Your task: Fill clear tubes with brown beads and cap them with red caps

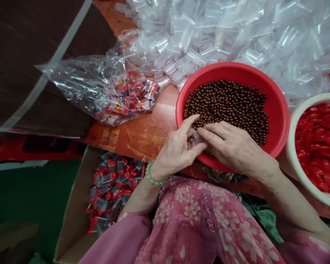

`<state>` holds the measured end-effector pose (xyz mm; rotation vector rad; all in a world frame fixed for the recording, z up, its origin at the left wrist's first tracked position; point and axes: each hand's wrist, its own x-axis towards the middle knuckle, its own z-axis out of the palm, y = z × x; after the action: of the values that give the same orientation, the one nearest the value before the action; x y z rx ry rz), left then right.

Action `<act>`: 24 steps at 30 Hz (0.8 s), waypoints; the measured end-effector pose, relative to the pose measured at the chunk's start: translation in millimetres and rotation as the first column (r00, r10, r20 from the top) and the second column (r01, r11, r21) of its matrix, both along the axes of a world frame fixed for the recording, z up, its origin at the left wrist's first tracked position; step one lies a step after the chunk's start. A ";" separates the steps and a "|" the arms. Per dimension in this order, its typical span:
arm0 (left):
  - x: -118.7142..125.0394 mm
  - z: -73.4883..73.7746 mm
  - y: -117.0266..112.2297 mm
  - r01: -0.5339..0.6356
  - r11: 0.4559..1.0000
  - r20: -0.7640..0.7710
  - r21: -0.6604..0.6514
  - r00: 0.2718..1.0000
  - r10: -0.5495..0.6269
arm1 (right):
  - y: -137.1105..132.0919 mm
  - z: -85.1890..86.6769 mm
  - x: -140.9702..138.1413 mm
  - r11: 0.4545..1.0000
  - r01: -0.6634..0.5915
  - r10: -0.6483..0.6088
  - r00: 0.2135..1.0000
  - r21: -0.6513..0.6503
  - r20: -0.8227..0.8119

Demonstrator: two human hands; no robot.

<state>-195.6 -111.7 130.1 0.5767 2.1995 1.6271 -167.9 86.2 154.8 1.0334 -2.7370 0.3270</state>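
From my feed, left hand [178,145] is curled round a small clear piece [199,139] mid-frame, axis unreadable, right hand [228,143] fingers bunched against it, contents hidden, brown beads [228,101] just up-frame in the red bowl [280,110], right hand overlapping them more.

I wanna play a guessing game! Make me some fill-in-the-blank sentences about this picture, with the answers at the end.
1. The left hand and right hand are at a bowl colored ____.
2. The little round balls in the bowl are colored ____.
3. The arm with the green bracelet is the person's ____ one.
4. The red and clear pieces at the lower left are in an open cardboard ____.

Missing words: red; brown; left; box.
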 end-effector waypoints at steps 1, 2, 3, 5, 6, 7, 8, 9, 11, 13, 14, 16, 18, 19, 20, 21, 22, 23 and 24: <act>-2.1 -3.2 4.9 0.003 1.000 0.012 0.020 1.000 -0.003 | 4.6 0.6 -1.7 1.000 0.004 -0.005 1.000 0.024 0.020; -4.4 -6.3 8.8 -0.005 0.999 0.008 0.035 1.000 0.004 | 9.9 0.5 -4.4 0.999 0.014 -0.016 0.999 0.051 0.043; -6.9 -9.3 12.0 -0.025 0.999 -0.010 0.048 1.000 0.025 | 15.9 -0.3 -8.3 0.996 0.029 -0.035 0.997 0.089 0.069; -11.6 -14.8 16.8 -0.096 0.992 -0.065 0.082 0.993 0.101 | 28.8 -4.4 -18.5 0.976 0.069 -0.097 0.987 0.209 0.127; -13.8 -17.7 18.7 -0.137 0.986 -0.091 0.098 0.985 0.146 | 34.9 -7.3 -24.2 0.953 0.097 -0.146 0.977 0.287 0.155; -16.0 -20.8 20.4 -0.167 0.980 -0.119 0.109 0.977 0.180 | 40.2 -10.6 -29.7 0.923 0.120 -0.199 0.962 0.365 0.186; -17.9 -24.4 21.8 -0.186 0.976 -0.149 0.117 0.968 0.202 | 44.0 -14.0 -34.7 0.889 0.133 -0.251 0.942 0.438 0.223; -19.6 -28.3 23.0 -0.198 0.973 -0.181 0.120 0.959 0.217 | 45.9 -17.2 -39.0 0.855 0.132 -0.298 0.916 0.502 0.267; -22.1 -36.3 24.6 -0.213 0.969 -0.247 0.122 0.939 0.238 | 43.5 -22.5 -45.4 0.805 0.087 -0.361 0.856 0.586 0.369; -23.3 -43.0 25.2 -0.228 0.965 -0.294 0.128 0.920 0.257 | 34.3 -26.3 -50.0 0.792 0.025 -0.372 0.812 0.610 0.450; -23.4 -45.5 25.3 -0.236 0.963 -0.306 0.133 0.914 0.267 | 28.6 -28.0 -52.0 0.800 -0.001 -0.358 0.801 0.599 0.480; -23.0 -48.1 25.3 -0.242 0.959 -0.316 0.145 0.908 0.277 | 18.5 -31.7 -56.1 0.838 -0.049 -0.301 0.790 0.544 0.534; -22.2 -48.5 25.4 -0.250 0.955 -0.304 0.159 0.908 0.289 | 12.9 -36.7 -60.3 0.890 -0.084 -0.230 0.767 0.449 0.599; -21.8 -48.2 25.4 -0.256 0.952 -0.291 0.167 0.910 0.295 | 12.2 -39.5 -62.1 0.916 -0.090 -0.194 0.753 0.390 0.629; -21.3 -47.7 25.3 -0.261 0.949 -0.273 0.178 0.913 0.303 | 12.8 -42.2 -63.6 0.941 -0.081 -0.165 0.740 0.329 0.653; -21.0 -47.2 25.0 -0.265 0.944 -0.253 0.196 0.917 0.310 | 14.5 -44.6 -64.5 0.963 -0.058 -0.140 0.728 0.264 0.672; -20.8 -46.6 24.6 -0.264 0.939 -0.229 0.221 0.922 0.313 | 17.1 -46.4 -64.9 0.982 -0.021 -0.118 0.713 0.189 0.691; -20.8 -45.9 23.8 -0.258 0.933 -0.200 0.250 0.929 0.311 | 20.1 -47.3 -64.7 0.994 0.032 -0.095 0.694 0.102 0.714; -21.0 -45.2 22.7 -0.251 0.927 -0.167 0.279 0.938 0.304 | 23.5 -47.2 -63.9 0.996 0.093 -0.067 0.667 0.006 0.742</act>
<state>-216.6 -89.1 84.9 0.5409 2.3236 2.1058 -231.7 109.6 107.6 0.8923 -3.4539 0.9736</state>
